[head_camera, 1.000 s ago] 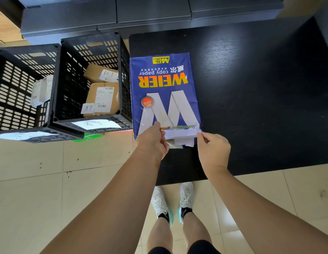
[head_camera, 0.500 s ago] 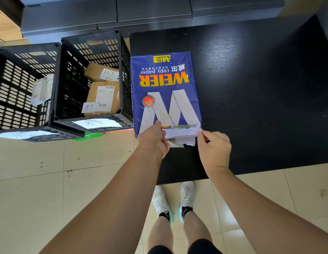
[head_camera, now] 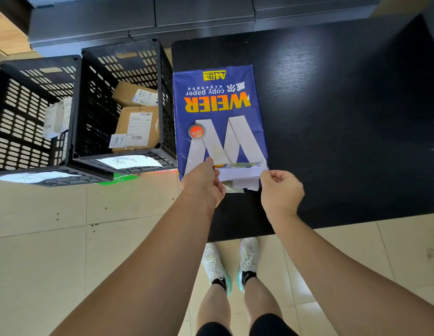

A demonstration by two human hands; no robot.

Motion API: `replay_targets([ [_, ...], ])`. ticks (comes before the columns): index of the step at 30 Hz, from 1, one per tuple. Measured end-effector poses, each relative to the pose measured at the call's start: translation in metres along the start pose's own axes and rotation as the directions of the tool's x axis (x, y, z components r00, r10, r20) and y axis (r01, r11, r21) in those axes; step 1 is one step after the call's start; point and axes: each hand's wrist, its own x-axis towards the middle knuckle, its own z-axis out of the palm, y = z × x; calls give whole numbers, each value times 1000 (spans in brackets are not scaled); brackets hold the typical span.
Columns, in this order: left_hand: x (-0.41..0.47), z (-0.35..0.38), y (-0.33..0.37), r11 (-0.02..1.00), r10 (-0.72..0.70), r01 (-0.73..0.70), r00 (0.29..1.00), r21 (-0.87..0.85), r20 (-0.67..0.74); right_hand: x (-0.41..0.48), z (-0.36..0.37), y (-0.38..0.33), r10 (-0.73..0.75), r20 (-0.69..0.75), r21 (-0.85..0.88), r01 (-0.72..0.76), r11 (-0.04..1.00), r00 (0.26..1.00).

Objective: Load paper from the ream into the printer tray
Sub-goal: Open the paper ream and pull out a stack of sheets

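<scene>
Blue ream (head_camera: 219,117) flat at table (head_camera: 344,117) left edge, near end open w/ both hands pinching wrapper flap – left hand (head_camera: 202,184), right hand (head_camera: 280,190); crates (head_camera: 123,105) just beside on L, table clear to R.

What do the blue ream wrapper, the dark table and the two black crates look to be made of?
Blue printed ream wrapper: likely glossy coated paper or film; it shows sheen, creases and a torn white flap at the near end.
Dark rectangular table: black wood or wood-look laminate, matte, with visible grain lines.
Two black slotted crates: moulded plastic by their look, with uniform perforated walls.
</scene>
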Motion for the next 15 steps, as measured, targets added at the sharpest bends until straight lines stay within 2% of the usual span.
replay_targets([
  [11, -11, -9, -4, 999, -39, 39, 999, -16, 25, -18, -31, 18, 221, 147, 93, -236, 967, 964],
  [15, -17, -11, -4, 998, -47, 48, 998, -29, 44, -11, -27, 11, 180, 185, 9, -185, 983, 966],
])
